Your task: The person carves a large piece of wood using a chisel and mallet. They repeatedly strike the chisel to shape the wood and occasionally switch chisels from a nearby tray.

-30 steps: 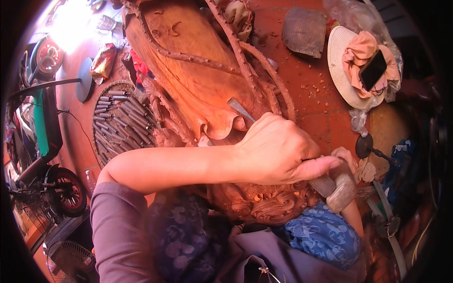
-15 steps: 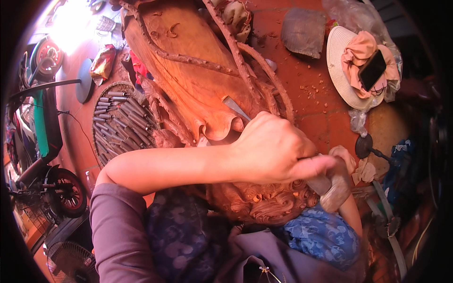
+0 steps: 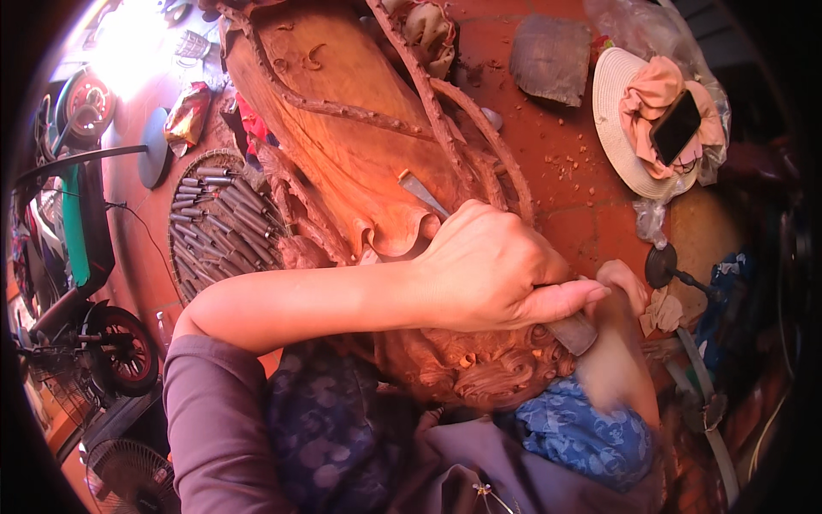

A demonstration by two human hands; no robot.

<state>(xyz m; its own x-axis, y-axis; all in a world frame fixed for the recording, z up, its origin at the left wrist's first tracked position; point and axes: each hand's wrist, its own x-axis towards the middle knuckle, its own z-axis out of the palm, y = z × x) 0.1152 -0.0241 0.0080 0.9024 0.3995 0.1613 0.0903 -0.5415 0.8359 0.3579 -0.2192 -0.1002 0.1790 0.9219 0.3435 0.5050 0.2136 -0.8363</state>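
My left hand [image 3: 501, 267] is closed around the handle of a chisel [image 3: 423, 194]. Its flat metal blade points up and left over the smooth draped part of a large reddish wood carving [image 3: 360, 163]. The handle's butt sticks out below my thumb. To the right, my right hand [image 3: 623, 289] is partly hidden behind the left, its fingers curled. A pale, club-like mallet [image 3: 604, 377], smeared by motion, appears beneath it, just off the chisel's butt. Carved curls [image 3: 492, 364] lie under my left wrist, close to my lap.
On the left, a round basket [image 3: 180, 184] holds several chisels. A sun hat [image 3: 612, 128] with a peach cloth and phone [image 3: 676, 128] lies at right. A wooden slab [image 3: 552, 58] and wood chips rest on red tiles. A scooter wheel [image 3: 122, 351] and fan [image 3: 128, 475] stand far left.
The mallet has come away from the chisel's butt and is now blurred lower down. The chisel and my left hand have shifted slightly up and left.
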